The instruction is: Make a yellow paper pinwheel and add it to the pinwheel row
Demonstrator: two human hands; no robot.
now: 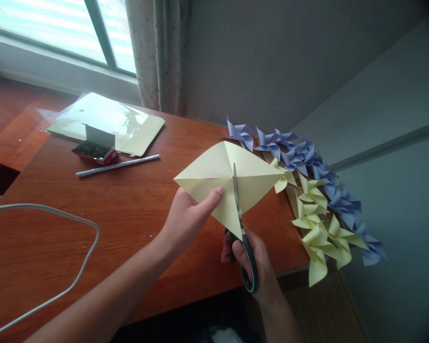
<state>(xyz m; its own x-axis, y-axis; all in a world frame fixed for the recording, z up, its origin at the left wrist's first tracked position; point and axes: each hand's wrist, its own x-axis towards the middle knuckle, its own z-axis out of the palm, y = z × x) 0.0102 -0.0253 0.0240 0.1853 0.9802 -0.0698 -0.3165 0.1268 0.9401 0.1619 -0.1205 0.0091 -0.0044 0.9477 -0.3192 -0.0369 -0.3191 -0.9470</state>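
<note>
Wooden desk (128,209): left hand (186,216) fingers pinch yellow paper (218,176); right hand (252,259) fingers grip scissors (241,224), blades cutting paper.

Reddish wooden desk (103,209) under a bright window (57,28), pale patterned curtain (157,52) hung beside it, plain grey walls (271,62) met in a corner, daylight glared on the wood.

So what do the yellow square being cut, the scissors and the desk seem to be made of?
Yellow square: thin matte paper, going by its sharp diagonal creases. Scissors, held in the right hand: shiny grey blades, probably steel; black handle loops, likely plastic. Desk: reddish-brown with visible grain and a slight sheen, so varnished wood or a wood-look laminate.
</note>
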